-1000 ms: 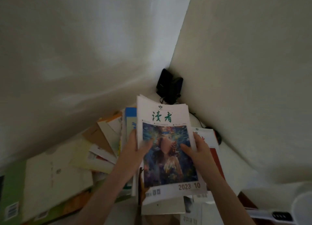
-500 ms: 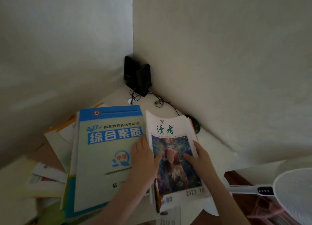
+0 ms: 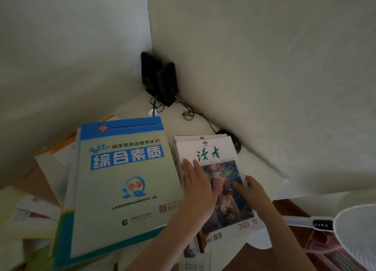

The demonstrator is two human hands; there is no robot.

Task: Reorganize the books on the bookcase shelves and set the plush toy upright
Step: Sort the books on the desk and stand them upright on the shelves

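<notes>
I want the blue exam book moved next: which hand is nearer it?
Left. The left hand lies flat on the magazine beside the blue exam book; the right hand grips the magazine's far right edge.

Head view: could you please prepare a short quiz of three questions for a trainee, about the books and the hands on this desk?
1. True or false: the left hand lies flat on the cover of the magazine.
2. What lies directly to the left of the magazine? A) a blue book B) a fan C) a mouse
3. Fill in the gap: the black speakers stand in the ___ where the two walls meet.

Key: 1 true; 2 A; 3 corner.
</notes>
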